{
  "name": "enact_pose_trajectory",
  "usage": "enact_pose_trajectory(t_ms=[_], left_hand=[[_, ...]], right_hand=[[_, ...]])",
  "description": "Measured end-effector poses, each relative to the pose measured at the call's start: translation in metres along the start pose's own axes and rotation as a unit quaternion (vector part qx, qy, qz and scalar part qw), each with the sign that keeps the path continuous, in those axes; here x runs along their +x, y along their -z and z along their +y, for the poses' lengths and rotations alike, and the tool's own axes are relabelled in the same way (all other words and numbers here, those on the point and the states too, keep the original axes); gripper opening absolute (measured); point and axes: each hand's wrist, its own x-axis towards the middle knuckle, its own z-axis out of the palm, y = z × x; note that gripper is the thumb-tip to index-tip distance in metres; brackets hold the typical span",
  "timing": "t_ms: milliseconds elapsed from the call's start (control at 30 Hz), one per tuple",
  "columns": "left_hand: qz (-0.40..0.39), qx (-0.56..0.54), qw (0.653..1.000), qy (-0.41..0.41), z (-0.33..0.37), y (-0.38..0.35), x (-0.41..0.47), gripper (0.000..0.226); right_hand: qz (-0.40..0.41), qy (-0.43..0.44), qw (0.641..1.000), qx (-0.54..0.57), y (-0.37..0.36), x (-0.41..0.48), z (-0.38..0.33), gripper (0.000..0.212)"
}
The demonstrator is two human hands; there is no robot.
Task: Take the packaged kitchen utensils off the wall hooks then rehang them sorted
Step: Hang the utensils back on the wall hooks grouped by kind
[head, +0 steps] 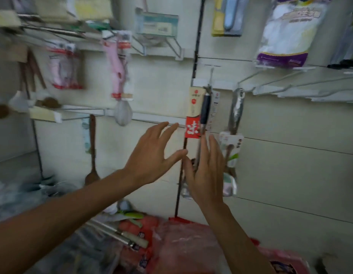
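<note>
Pale wall panels (290, 175) are carrying wire hooks (211, 76) with packaged utensils. A red-labelled utensil pack (193, 115) is hanging at the middle. The left hand (149, 157) and the right hand (206, 175) are reaching just below it, each grip wide, fingers straight, holding nothing.

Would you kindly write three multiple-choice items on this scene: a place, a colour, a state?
1. The wooden spoon hangs: A left of both hands; B right of both; C between them.
2. The lower band of the cream package is: A blue; B red; C green.
3. The left hand and right hand are: A open, fingers straight; B fists; C gripping knives.
Answers: A, the spoon hangs beyond the left hand; B, a red band with white lettering; A, fingers spread, nothing gripped.
</note>
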Motion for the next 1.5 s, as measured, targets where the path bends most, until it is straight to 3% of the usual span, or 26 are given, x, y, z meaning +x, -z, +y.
enact_pose_trajectory(t_ms=[100,200,400,700,1033,1500], left_hand=[[-0.008,0.145,0.989,0.020,-0.060,0.054,-0.036,0.083],[-0.037,0.284,0.957,0.045,-0.117,0.111,-0.076,0.085],[-0.052,0.384,0.910,0.145,-0.200,0.230,-0.164,0.089],[-0.048,0.466,0.850,0.243,-0.283,0.377,-0.308,0.088],[-0.063,0.497,0.782,0.371,-0.349,0.480,-0.472,0.088],[-0.115,0.469,0.718,0.501,-0.409,0.507,-0.691,0.071]], right_hand=[[-0.057,0.051,0.997,-0.007,-0.023,-0.008,-0.062,0.068],[-0.110,0.083,0.990,0.004,-0.052,-0.020,-0.129,0.069],[-0.160,0.147,0.975,0.052,-0.106,-0.045,-0.280,0.072],[-0.187,0.236,0.944,0.135,-0.168,-0.106,-0.486,0.072],[-0.265,0.308,0.888,0.215,-0.221,-0.219,-0.671,0.073],[-0.408,0.383,0.784,0.270,-0.247,-0.410,-0.802,0.074]])
